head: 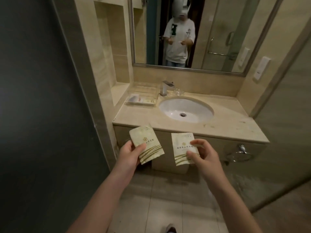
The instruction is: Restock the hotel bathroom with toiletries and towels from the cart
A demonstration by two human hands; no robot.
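My left hand (130, 154) pinches a cream toiletry sachet (146, 142) with a gold logo and green stripes, tilted left. My right hand (202, 156) holds a second, matching sachet (182, 146) upright between thumb and fingers. Both sachets hang in the air in front of the vanity's front edge, below the beige countertop (232, 121). A clear acrylic amenity tray (141, 102) with a few small packets stands at the counter's back left corner.
A white oval sink (198, 108) is set in the counter, with a chrome faucet (165, 88) and a glass dish (178, 92) behind it. A mirror (218, 31) hangs above. A dark door (33, 106) stands left, a glass shower panel (286, 148) right, a towel ring (240, 154) below.
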